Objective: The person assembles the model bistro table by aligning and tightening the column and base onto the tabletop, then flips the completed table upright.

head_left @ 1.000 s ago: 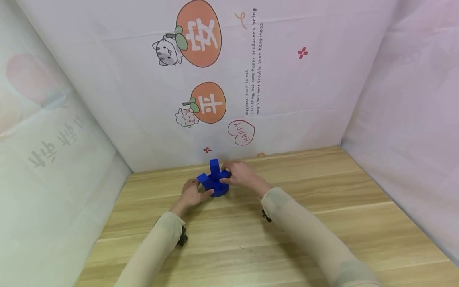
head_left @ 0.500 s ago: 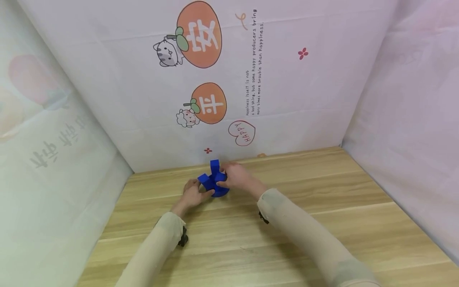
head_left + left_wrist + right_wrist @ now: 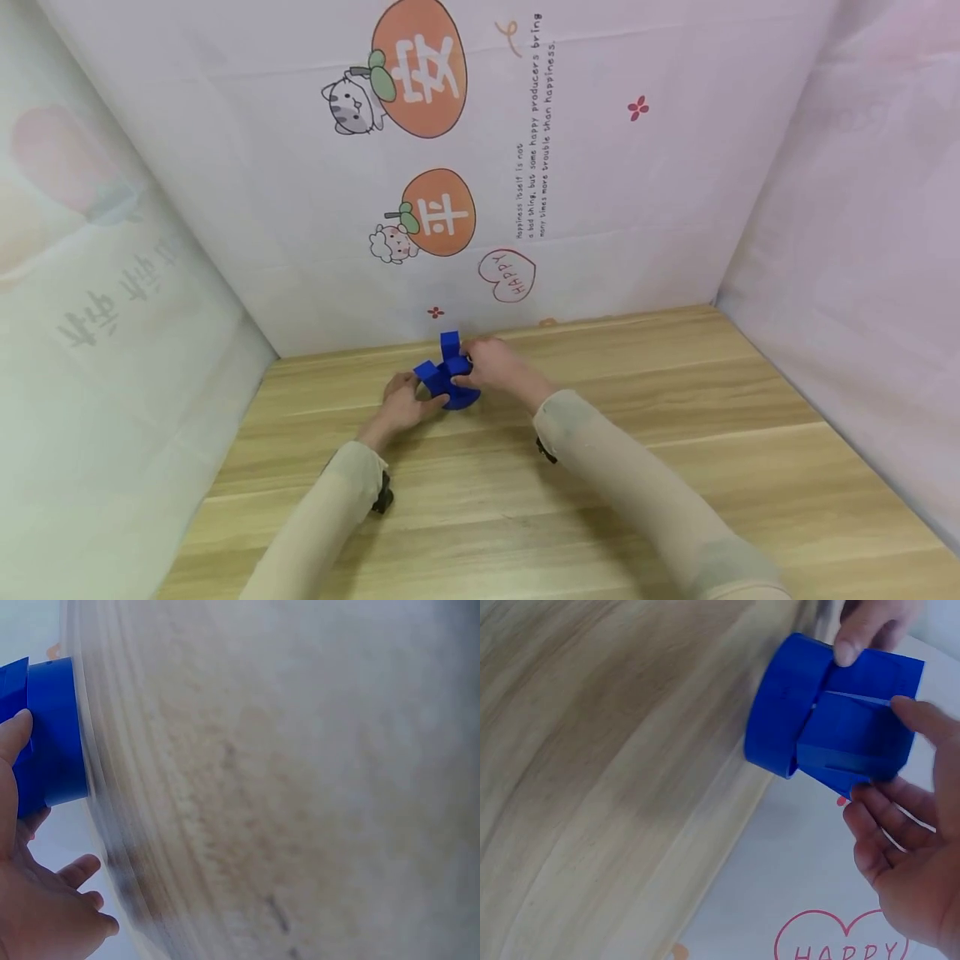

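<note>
A blue piece with a round base (image 3: 463, 402) and three upright rectangular blocks stands on the table near the back wall. My left hand (image 3: 403, 407) holds it from the left, thumb in front near the base and fingers behind the left block (image 3: 426, 372). In the left wrist view that thumb lies against the blue surface (image 3: 56, 735). From the right, my right hand (image 3: 497, 365) pinches the front right block (image 3: 851, 735) between thumb and fingertips. The back block (image 3: 450, 343) rises behind it. In the right wrist view, the round base (image 3: 780, 705) sits against the wood.
The wood-grain table (image 3: 480, 517) meets a printed white cloth wall (image 3: 585, 233) just behind the blue piece. More cloth hangs on the left (image 3: 135, 350) and right. Dark wrist cameras (image 3: 382, 493) sit under both sleeves.
My right hand has shifted a little left, bringing the front right block from leaning outward to closer to the middle of the base. The left hand has stayed in place.
</note>
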### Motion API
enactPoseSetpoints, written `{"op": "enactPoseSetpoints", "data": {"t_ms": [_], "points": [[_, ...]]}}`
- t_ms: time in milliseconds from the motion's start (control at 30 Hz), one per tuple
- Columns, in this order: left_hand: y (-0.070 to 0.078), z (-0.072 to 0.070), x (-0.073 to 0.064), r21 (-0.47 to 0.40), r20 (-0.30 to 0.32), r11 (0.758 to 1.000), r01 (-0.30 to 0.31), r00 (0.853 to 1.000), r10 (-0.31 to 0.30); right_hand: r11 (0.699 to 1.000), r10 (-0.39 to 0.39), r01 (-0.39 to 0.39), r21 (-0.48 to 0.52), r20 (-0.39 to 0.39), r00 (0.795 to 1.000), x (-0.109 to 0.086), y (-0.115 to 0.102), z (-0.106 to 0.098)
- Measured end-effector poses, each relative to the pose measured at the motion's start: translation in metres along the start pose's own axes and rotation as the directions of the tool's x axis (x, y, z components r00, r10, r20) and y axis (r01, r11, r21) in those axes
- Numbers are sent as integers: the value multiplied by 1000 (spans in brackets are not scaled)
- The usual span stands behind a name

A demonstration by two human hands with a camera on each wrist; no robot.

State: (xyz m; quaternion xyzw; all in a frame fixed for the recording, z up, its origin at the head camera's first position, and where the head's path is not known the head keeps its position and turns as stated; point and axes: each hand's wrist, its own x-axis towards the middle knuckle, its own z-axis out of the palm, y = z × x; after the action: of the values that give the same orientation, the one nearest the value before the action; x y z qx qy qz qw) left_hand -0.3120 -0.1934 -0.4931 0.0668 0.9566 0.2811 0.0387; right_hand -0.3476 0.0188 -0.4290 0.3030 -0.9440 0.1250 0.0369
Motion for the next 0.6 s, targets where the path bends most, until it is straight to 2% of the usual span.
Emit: {"op": "enactPoseSetpoints", "data": {"t_ms": [100, 300, 500, 600], "points": [[2, 0, -1, -5, 1, 1000, 1, 1000, -1, 1000, 9, -9, 14, -18, 1000, 1, -1, 3], [3, -1, -1, 14, -12, 1000, -6, 1000, 6, 993, 93, -90, 69, -33, 995, 4, 2, 6], [6, -1, -1, 8, 13, 1000, 6, 1000, -6, 1000, 9, -9, -10, -16, 1000, 1, 5, 6], [6, -2, -1, 4, 9, 1000, 13, 1000, -13, 1000, 7, -7, -15, 5, 1000, 1, 6, 3]]}}
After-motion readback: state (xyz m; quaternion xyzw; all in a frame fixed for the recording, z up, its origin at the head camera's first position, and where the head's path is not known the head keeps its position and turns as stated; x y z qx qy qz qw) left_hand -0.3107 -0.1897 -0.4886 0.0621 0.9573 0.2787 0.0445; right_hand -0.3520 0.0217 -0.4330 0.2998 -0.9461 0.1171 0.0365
